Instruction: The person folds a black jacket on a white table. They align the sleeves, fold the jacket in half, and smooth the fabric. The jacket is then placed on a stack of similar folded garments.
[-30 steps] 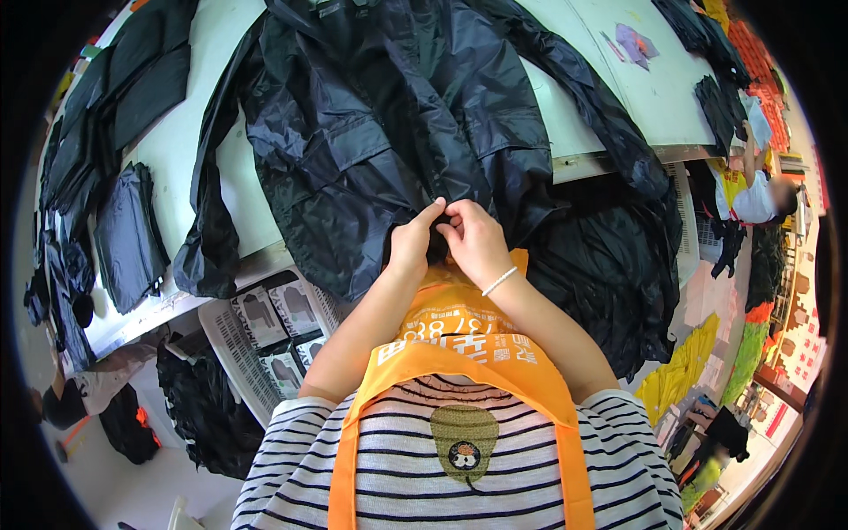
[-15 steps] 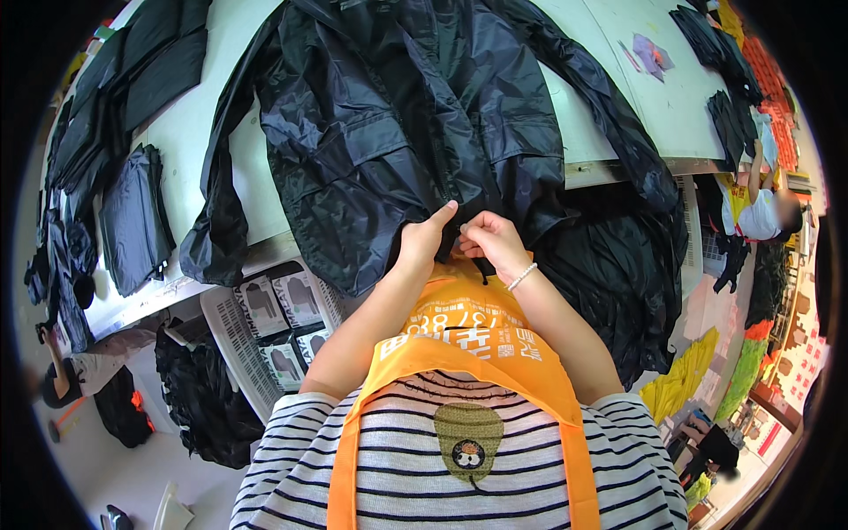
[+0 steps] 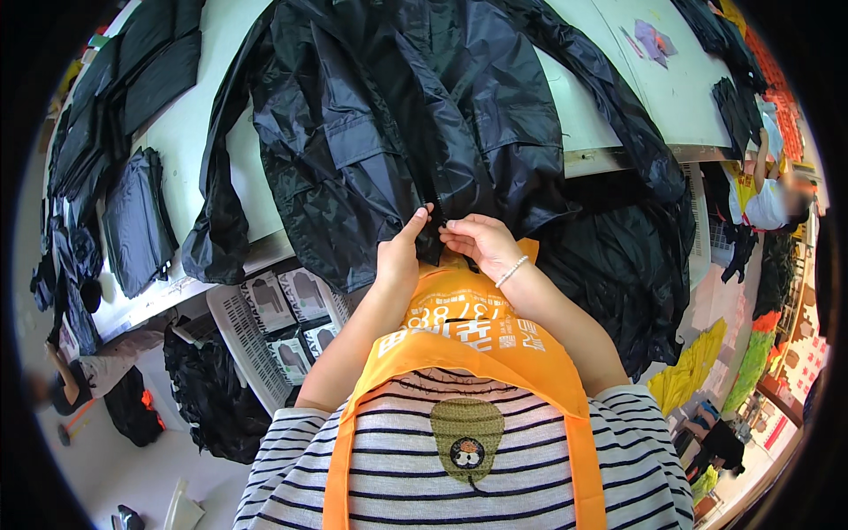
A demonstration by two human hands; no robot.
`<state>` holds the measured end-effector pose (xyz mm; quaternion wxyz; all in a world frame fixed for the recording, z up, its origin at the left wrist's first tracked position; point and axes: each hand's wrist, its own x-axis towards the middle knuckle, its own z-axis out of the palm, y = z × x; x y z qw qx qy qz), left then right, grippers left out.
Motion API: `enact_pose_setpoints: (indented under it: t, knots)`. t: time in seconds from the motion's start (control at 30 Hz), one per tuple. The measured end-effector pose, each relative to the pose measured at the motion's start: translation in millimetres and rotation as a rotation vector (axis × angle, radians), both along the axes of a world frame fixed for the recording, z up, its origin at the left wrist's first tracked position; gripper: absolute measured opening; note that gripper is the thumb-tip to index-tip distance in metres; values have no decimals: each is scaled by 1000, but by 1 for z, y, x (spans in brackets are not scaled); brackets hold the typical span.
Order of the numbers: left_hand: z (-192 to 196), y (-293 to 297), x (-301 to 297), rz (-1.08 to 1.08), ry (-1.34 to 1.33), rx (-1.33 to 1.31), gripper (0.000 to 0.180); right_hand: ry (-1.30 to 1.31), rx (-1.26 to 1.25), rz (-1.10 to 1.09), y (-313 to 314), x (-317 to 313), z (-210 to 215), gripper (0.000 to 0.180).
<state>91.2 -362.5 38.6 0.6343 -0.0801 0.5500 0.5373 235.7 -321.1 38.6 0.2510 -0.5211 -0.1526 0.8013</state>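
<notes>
A shiny black jacket (image 3: 353, 124) lies spread with its front up, its sleeves out to both sides and its lower hem hanging over the near table edge. At the bottom of the front opening, my left hand (image 3: 399, 254) pinches one front edge, thumb on top. My right hand (image 3: 484, 242), with a beaded bracelet at the wrist, is closed on the other front edge by the zipper (image 3: 442, 208). The two edges are slightly apart at the hem. What lies inside my fingertips is too small to make out.
Folded black garments (image 3: 137, 221) are stacked at the left of the white table (image 3: 609, 93). Below the edge are a white crate (image 3: 238, 340) with printed packages and a heap of black fabric (image 3: 618, 265). A purple scrap (image 3: 654, 42) lies far right. Other people are at both sides.
Both hands have shifted slightly left along the hem. My right fingers have straightened somewhat, and the front edges at the zipper now show more clearly between my hands.
</notes>
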Motion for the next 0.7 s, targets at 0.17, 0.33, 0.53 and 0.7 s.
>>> enact_pose_setpoints:
  t: [0.17, 0.33, 0.53, 0.7]
  knots:
    - [-1, -4, 1, -140, 237, -207, 40, -60, 66, 35, 1, -10, 6, 5]
    - [19, 1, 3, -309, 448, -310, 33, -66, 73, -11, -4, -12, 7, 5]
    - [-14, -12, 9, -224, 828, 306, 22, -91, 104, -96, -12, -18, 2, 8]
    - [-19, -14, -1, -376, 1091, 495, 16, -68, 63, -138, -7, -19, 10, 6]
